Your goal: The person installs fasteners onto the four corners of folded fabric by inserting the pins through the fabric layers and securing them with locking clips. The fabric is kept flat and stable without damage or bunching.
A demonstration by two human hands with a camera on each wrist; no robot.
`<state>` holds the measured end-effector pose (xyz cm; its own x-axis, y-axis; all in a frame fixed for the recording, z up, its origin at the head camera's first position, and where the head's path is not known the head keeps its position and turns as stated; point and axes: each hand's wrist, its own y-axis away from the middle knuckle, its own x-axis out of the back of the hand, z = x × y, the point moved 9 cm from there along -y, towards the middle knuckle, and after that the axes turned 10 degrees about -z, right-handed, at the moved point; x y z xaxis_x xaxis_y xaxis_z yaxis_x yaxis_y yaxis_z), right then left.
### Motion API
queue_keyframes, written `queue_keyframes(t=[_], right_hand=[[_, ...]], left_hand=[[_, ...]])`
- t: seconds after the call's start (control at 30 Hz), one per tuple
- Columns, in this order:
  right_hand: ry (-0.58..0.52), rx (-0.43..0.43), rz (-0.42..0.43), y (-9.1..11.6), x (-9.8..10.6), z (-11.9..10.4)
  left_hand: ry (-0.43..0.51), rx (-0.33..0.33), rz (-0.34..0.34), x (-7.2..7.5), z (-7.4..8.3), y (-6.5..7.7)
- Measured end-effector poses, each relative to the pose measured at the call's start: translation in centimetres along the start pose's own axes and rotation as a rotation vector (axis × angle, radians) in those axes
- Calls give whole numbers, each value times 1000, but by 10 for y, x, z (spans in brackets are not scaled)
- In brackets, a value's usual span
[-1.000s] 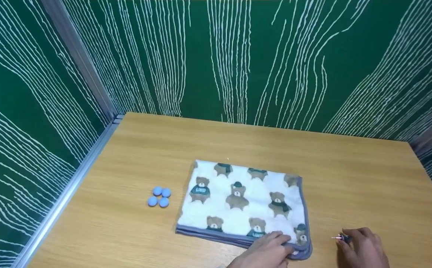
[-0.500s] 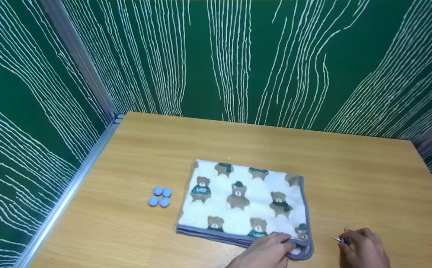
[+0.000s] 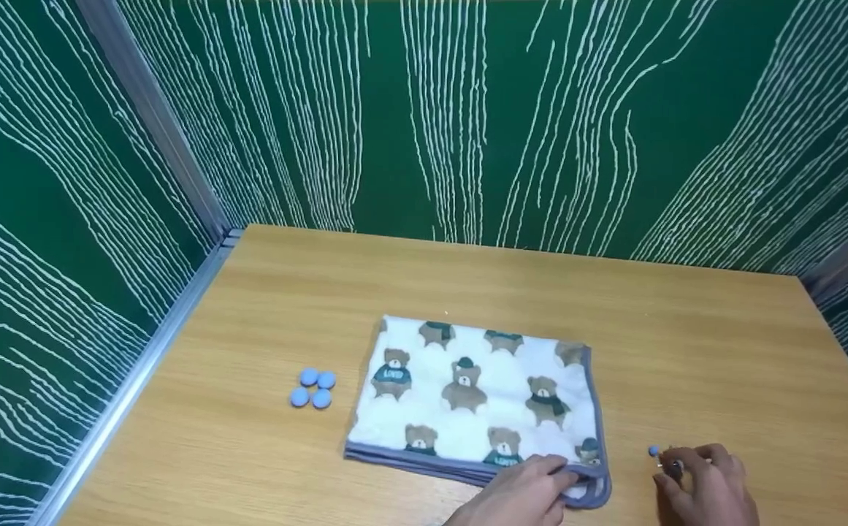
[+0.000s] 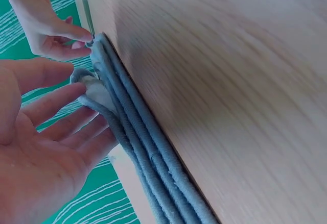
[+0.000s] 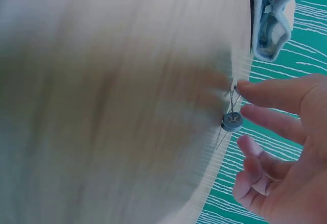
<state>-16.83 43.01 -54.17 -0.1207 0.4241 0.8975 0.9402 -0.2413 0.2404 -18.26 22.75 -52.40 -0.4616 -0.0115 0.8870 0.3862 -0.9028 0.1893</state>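
Gap between blue discs (image 3: 321, 398) and blanket (image 3: 467, 387); wall (image 3: 387, 146) blocks behind.

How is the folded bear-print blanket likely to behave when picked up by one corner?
The blanket would probably be floppy: its near corner bends at the left hand. It may unfold when lifted, since the left wrist view shows several layers at its edge. It seems unlikely to roll, as it lies mostly flat on the table.

So it's a light wood-grain tabletop (image 3: 204, 460) with a folded teddy bear blanket (image 3: 431, 398) lying near the middle, grey trim along the near and right edges. Four little round blue caps (image 3: 321, 399) sit clustered just left of it. Tiny white speck (image 3: 446, 313) past its far edge too.
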Motion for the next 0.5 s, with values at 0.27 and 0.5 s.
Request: queue_keyframes(t=[0.27, 0.5], right_hand=[[47, 128, 20, -11, 1, -17], [31, 134, -36, -24, -2, -22]], left_hand=[[46, 45, -31, -1, -4, -1], [94, 77, -86, -6, -7, -4]])
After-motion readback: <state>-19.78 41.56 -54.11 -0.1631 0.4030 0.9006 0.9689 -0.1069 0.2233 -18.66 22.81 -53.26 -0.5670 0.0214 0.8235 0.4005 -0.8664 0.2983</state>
